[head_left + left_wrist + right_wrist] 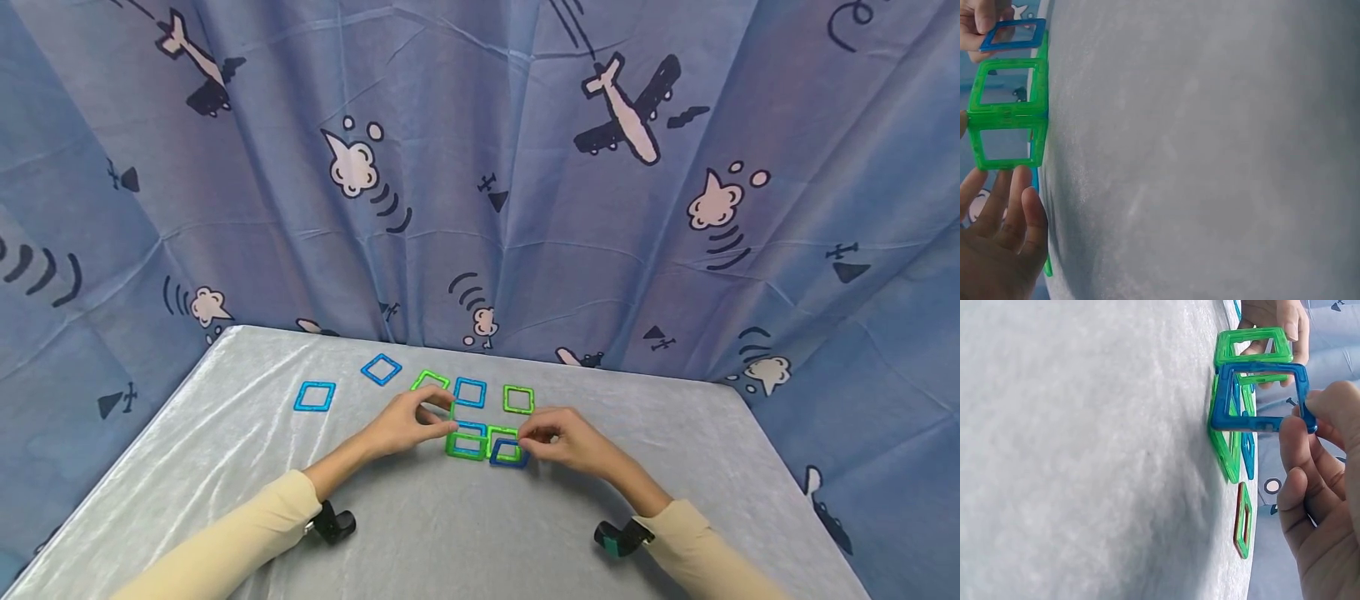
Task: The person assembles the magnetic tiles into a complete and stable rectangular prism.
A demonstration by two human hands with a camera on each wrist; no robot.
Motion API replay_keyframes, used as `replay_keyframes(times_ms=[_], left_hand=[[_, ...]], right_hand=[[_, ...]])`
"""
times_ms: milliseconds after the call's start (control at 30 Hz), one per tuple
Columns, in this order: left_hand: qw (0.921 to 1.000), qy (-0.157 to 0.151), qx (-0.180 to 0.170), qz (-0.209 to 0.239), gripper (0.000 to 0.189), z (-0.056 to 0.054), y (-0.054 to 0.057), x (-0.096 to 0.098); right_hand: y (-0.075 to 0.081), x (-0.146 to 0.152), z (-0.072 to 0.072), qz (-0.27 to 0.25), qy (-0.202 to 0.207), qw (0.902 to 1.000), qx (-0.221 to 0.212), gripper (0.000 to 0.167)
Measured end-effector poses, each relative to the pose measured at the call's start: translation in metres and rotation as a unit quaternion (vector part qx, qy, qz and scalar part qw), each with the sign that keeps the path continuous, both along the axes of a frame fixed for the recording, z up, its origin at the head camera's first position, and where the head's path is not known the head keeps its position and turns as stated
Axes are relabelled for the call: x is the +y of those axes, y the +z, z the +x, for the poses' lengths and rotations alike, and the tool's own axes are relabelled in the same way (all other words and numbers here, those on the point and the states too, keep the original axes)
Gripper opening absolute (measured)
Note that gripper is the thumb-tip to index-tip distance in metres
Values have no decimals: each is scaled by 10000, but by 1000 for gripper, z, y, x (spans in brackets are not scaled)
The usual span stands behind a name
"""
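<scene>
My left hand [405, 423] grips a green square magnetic tile that stands upright, its fingertips along the tile's outer edge. Another green tile [1009, 84] stands joined to it at a corner. In the right wrist view these upright green tiles [1254, 359] are partly behind the blue one. My right hand [570, 439] pinches a dark blue square tile [1257, 425] by one side between thumb and fingers. That blue tile is tilted just above a green tile [491, 431] lying flat beside the upright ones.
Loose square tiles lie on the grey cloth-covered table [480, 533]: a blue one [315, 408] at left, another blue one [381, 382] turned cornerwise, a green one [431, 373] partly behind my left hand, a blue one [470, 405], and a green one [518, 412]. A patterned curtain [420, 275] hangs behind.
</scene>
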State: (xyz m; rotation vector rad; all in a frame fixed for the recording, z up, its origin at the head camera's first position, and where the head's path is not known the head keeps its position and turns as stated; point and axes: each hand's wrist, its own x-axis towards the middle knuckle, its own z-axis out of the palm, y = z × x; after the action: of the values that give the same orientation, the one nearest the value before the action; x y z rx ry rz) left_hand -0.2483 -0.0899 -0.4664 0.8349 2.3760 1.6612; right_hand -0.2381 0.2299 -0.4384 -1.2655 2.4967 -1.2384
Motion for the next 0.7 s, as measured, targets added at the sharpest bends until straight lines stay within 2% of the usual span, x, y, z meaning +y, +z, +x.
replay_keyframes(times_ms=[300,500,700], left_hand=[[9999,30,-22,-155,44,-2,-1,1],[10000,-36,31,-59,43,-2,-1,1],[10000,-13,-56,-29,43,0,0,1]], right_hand=[[-1,-3,-3,44,50,10000,-3,4],[-3,-7,-3,42,86,9999,130,6],[-7,-9,-3,-13,10,9999,128,8]])
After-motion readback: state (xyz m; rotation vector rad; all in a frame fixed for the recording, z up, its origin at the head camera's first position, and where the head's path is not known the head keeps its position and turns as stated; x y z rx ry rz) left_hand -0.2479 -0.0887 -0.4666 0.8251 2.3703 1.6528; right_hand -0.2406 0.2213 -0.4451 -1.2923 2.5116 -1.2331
